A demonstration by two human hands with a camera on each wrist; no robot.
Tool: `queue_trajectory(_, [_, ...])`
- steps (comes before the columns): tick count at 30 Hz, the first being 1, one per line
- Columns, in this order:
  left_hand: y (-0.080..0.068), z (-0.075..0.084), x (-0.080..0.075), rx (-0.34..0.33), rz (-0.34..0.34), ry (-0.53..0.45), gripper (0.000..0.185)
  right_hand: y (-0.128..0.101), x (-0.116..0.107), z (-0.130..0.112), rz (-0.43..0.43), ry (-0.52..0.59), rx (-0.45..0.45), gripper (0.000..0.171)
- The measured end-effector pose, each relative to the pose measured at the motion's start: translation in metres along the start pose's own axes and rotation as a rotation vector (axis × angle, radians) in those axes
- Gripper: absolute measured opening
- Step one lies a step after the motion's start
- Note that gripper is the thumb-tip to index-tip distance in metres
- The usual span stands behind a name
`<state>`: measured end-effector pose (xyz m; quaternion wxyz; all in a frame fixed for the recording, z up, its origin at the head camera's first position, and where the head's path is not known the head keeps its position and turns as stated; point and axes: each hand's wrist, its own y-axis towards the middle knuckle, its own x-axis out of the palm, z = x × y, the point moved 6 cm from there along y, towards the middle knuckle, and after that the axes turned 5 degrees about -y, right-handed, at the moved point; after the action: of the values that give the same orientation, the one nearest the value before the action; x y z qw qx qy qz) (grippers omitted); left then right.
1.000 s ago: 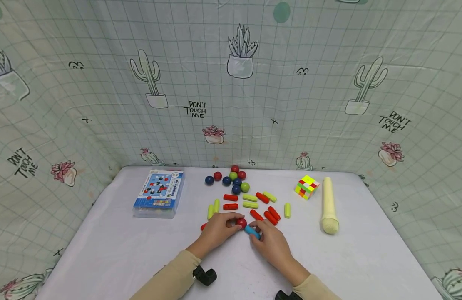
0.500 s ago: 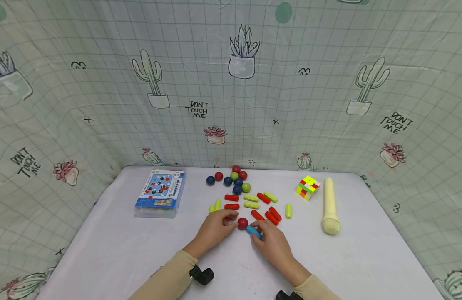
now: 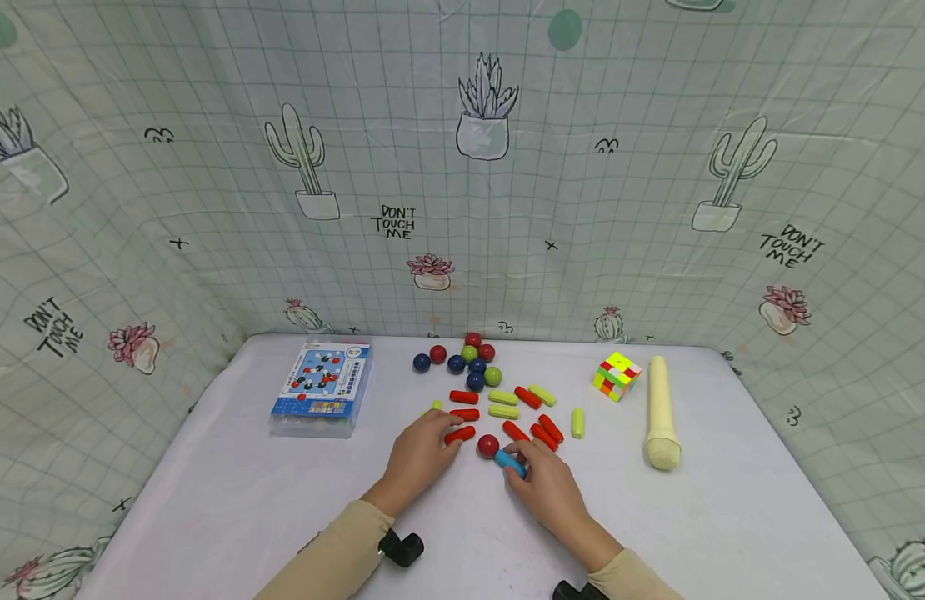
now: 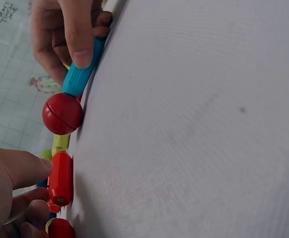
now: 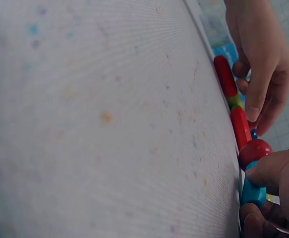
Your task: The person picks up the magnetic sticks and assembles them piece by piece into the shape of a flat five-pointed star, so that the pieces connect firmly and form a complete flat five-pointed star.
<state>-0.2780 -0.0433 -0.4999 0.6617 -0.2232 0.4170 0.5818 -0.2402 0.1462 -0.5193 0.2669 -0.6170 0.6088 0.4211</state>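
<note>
A white counter (image 3: 230, 500) backed by a cactus-print curtain (image 3: 207, 167) carries a blue-lidded box (image 3: 322, 387) on the left, a cream microphone (image 3: 660, 412) and a colour cube (image 3: 615, 374) on the right, and a scatter of balls and short rods between them. Near its middle the left hand (image 3: 417, 457) has its grip curled round a red rod (image 3: 459, 434), thumb and fingers pinching it. Just beside it the right hand (image 3: 547, 485) has its grip narrowed on a blue rod (image 3: 510, 463), whose far end touches a red ball (image 3: 488, 446) lying on the counter between the hands.
</note>
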Motion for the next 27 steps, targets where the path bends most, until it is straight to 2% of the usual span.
queue_trajectory(4, [-0.001, 0.001, 0.001, 0.014, 0.003, 0.079, 0.035, 0.000, 0.001, 0.000, -0.004, 0.008, 0.006, 0.024])
queue_trajectory(9, [-0.002, 0.001, 0.003, 0.027, 0.010, 0.120, 0.033, 0.000, 0.001, 0.000, -0.006, 0.017, 0.012, 0.024])
queue_trajectory(20, [-0.013, 0.007, 0.002, 0.019, -0.053, 0.051, 0.038, 0.000, -0.001, 0.000, -0.004, 0.021, 0.024, 0.025])
queue_trajectory(24, [-0.018, 0.008, 0.002, 0.010, -0.078, 0.058, 0.043, 0.000, -0.001, 0.000, 0.001, 0.020, 0.021, 0.026])
queue_trajectory(27, [-0.020, 0.011, 0.002, 0.028, -0.068, 0.078, 0.044, 0.000, -0.002, -0.001, 0.003, 0.023, 0.022, 0.026])
